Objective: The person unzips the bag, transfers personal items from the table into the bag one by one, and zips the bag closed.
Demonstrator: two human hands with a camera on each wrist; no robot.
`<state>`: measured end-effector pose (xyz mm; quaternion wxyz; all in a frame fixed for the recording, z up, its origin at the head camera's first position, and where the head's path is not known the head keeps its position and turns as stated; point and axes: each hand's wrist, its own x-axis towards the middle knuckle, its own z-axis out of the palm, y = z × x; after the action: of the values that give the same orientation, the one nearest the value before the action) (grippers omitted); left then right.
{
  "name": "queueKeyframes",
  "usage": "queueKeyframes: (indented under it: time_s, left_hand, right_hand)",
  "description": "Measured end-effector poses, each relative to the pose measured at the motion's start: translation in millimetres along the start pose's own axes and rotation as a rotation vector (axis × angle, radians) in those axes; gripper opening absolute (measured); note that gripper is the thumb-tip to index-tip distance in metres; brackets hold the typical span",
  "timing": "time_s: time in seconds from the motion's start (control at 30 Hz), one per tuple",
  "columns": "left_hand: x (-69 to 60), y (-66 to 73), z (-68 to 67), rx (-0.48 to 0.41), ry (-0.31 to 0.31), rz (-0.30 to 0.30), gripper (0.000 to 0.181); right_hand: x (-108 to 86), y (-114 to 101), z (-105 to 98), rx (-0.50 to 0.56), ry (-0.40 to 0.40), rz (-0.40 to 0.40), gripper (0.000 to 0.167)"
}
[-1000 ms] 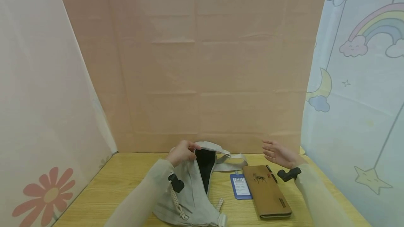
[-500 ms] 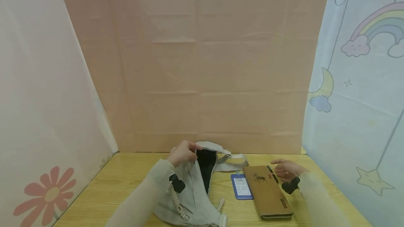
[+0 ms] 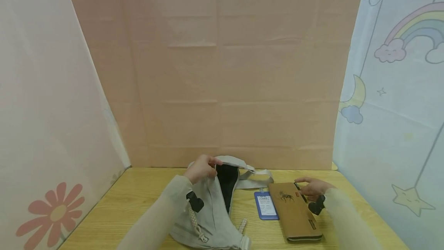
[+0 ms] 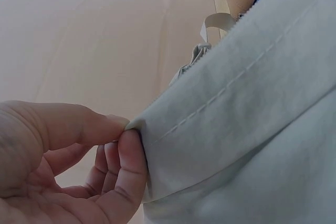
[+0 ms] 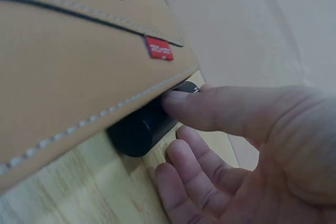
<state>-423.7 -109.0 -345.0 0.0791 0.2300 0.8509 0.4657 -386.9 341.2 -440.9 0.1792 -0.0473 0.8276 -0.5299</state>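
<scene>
Wooden table [image 3: 138,192] below, peach backdrop [image 3: 222,72] beyond; left hand [image 3: 202,167] pinches one bag [image 3: 216,223]; right hand [image 3: 315,188] touches one black cylinder [image 5: 142,130], grip unclear.

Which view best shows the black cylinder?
Right wrist: the black cylinder appears large, only partly covered by the right hand. The head view shows it small and partly hidden; the left wrist view doesn't show it.

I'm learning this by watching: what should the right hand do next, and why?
Probably have the right hand curl its fingers around the black cylinder for a firm hold: its thumb overlaps the cylinder, three fingers show unwrapped beside it, and the left hand pinches the edge of the gray bag.
</scene>
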Motion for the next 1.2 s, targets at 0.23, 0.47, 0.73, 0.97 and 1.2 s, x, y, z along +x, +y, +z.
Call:
queueKeyframes:
  time_s: [0.23, 0.47, 0.73, 0.97, 1.2]
  left_hand:
    - [-0.1, -2.1, -0.8, -0.007, 0.007, 0.006, 0.046]
    - [-0.3, -1.4, -1.7, -0.008, 0.007, 0.0, 0.045]
    - [-1.4, -0.1, -1.5, 0.0, 0.003, 0.009, 0.046]
    - [0.5, -1.8, -0.1, -0.009, 0.001, 0.009, 0.044]
    - [-0.1, -0.2, -0.2, 0.009, 0.005, 0.006, 0.045]
  right_hand:
    - [-1.1, -7.8, 6.9, -0.034, 0.045, 0.036, 0.063]
    - [1.7, -15.0, 7.4, -0.141, 0.101, 0.068, 0.056]
    - [3.5, -16.4, 13.1, -0.1, 0.149, 0.153, 0.064]
    - [-3.1, -21.2, 11.1, -0.208, 0.153, 0.127, 0.056]
    - [-7.6, -43.2, 5.3, -0.2, 0.238, 0.099, 0.06]
